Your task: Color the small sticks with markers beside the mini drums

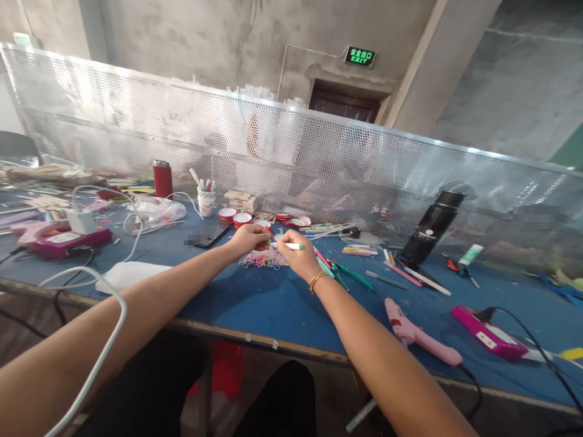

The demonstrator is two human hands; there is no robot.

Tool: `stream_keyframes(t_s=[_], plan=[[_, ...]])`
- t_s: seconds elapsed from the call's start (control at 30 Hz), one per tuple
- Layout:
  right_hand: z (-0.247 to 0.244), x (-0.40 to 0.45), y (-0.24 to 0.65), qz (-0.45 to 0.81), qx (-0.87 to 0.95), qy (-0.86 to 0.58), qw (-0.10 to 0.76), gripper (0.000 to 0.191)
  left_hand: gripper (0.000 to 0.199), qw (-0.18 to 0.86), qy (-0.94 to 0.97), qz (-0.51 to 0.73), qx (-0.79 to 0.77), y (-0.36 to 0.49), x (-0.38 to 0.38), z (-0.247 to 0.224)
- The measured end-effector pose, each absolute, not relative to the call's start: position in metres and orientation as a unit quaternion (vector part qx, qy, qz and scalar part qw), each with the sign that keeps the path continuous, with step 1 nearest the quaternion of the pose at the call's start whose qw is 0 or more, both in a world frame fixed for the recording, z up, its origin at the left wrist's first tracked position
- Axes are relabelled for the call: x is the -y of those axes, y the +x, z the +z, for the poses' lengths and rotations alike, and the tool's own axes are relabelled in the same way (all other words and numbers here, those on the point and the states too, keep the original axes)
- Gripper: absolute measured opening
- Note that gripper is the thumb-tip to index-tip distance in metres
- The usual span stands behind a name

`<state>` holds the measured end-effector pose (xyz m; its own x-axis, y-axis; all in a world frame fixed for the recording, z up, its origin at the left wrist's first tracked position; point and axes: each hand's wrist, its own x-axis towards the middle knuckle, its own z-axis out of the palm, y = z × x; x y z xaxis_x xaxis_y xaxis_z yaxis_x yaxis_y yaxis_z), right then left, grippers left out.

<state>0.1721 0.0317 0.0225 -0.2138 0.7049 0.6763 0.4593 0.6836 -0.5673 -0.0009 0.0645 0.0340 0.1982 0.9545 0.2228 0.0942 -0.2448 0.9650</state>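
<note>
My right hand [299, 255] is closed around a white marker [292, 246] with green at its ends, its tip pointing left. Close beside it, my left hand [248, 239] pinches something small with pink and green on it; the fingers hide most of it. The marker's tip is near this small piece, but I cannot tell if they touch. Just below both hands lies a heap of colourful thin loops [263, 261], like rubber bands. Green-handled pliers [353, 274] rest right of my right hand, and red-and-white round cups [242, 219] stand behind my left.
A pink glue gun [421, 337] and a purple power strip [489, 332] lie at the right, near a black bottle [433, 227]. A white cable [119, 328] crosses in front of my left forearm. Behind the blue table [268, 312] stands a perforated metal screen [191, 133].
</note>
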Motion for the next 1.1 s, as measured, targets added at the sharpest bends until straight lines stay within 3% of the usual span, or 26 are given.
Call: stream_keyframes(t_s=[1.1], plan=[[0.0225, -0.0325, 0.173, 0.146, 0.769, -0.381, 0.492, 0.016, 0.015, 0.452, 0.627, 0.474, -0.421, -0.0004, -0.063, 0.0352]])
